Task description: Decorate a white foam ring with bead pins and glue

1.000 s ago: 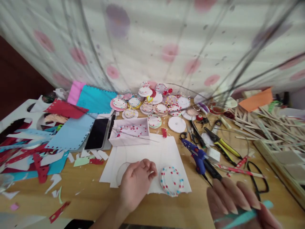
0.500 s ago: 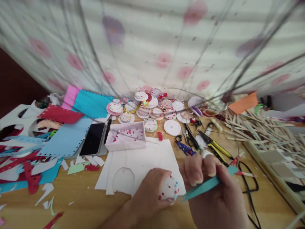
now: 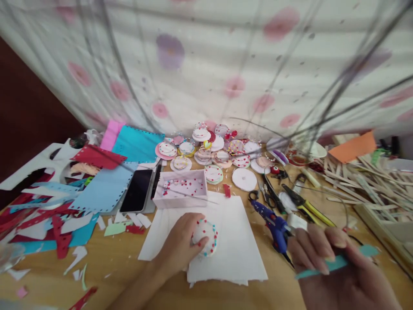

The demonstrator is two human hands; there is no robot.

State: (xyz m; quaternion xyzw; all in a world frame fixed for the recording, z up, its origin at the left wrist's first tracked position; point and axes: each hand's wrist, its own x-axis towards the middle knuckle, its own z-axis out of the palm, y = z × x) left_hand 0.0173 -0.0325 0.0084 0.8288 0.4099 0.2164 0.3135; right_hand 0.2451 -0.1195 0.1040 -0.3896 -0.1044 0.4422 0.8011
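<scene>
My left hand (image 3: 177,245) grips a small white round piece (image 3: 204,237) dotted with red and blue beads around its edge, over the white paper sheets (image 3: 229,267). At the lower right, my right hand (image 3: 335,258) has its fingers curled round a teal strip (image 3: 340,261), whose ends stick out on both sides. A blue glue gun (image 3: 274,226) lies just left of my right hand. Behind the sheets stands a pale pink box (image 3: 180,202) with small red and white beads inside.
Several bead-trimmed paper discs (image 3: 213,173) sit along the curtain (image 3: 206,64). Pliers (image 3: 309,206), scissors (image 3: 274,198) and wooden sticks (image 3: 358,181) lie to the right. On the left are a phone (image 3: 137,190), a light blue sheet (image 3: 105,189) and paper scraps (image 3: 61,237).
My right hand has moved right with the teal strip, away from the beaded piece. My left hand has shifted left and up with that piece. The view has shifted, and more of the glue gun shows.
</scene>
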